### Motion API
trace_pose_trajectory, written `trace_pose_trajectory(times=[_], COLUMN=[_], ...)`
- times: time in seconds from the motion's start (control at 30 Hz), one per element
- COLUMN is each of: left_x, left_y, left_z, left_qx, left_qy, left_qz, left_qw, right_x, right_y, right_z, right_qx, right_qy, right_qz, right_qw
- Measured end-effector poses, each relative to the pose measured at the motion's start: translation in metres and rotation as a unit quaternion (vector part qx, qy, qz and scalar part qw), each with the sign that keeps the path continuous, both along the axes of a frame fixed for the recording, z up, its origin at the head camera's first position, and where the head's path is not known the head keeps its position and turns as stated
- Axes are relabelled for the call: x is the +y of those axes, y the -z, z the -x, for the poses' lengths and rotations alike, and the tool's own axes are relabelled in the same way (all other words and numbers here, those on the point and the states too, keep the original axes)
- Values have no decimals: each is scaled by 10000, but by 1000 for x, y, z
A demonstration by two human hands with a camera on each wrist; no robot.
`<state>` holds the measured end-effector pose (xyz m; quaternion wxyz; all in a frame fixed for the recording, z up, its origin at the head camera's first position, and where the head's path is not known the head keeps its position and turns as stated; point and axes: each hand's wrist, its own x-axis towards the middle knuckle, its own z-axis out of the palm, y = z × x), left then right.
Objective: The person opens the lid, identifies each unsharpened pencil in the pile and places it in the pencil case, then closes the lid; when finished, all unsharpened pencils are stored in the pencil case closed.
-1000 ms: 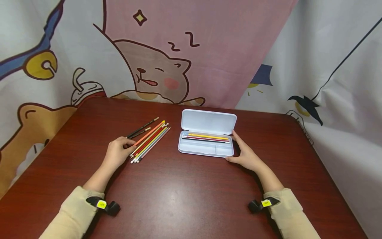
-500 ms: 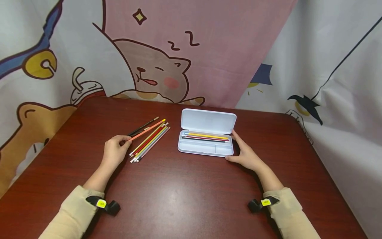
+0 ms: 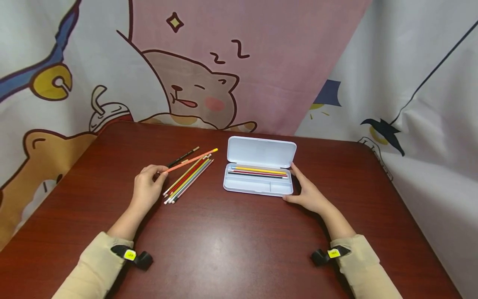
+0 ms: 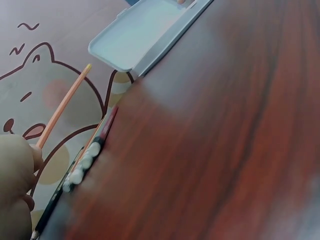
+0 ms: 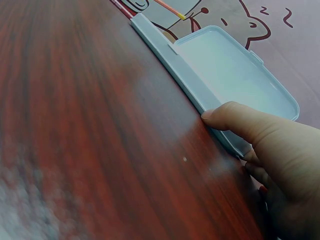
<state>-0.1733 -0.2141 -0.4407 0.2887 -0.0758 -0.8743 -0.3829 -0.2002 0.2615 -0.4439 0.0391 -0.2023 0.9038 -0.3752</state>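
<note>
Now orange pencil (image 3: 190,160) points (tilted) toward case (image 3: 257,185).

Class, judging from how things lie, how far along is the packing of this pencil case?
Done: a few pencils lie in the open pale-blue plastic case. In hand: the left hand pinches an orange pencil; the right hand steadies the case. Left: the loose pencil pile on the table.
</note>
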Motion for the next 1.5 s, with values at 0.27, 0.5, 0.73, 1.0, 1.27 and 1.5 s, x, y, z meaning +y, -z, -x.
trace_pose_trajectory(times=[0.27,0.5,0.73,1.0,1.27,1.5], left_x=[21,42,64,92,113,128], left_y=[0,-1,-1,0,0,0], left_z=[5,10,17,25,35,43], left_qx=[136,108,98,98,20,-209], left_qy=[512,807,1069,1403,1601,1827], left_qz=[-38,-173,-204,-50,-5,-21], left_qw=[9986,9965,9940,9900,9871,9830], right_x=[2,2,1,1,0,1], right_y=[2,2,1,1,0,1], right_z=[-1,-1,-1,0,0,0], right_qx=[24,5,-17,-15,-7,-35], right_qy=[12,12,32,44,44,66], right_qz=[-31,-28,-63,-118,-91,-104], right_qw=[10000,10000,10000,9999,9999,9999])
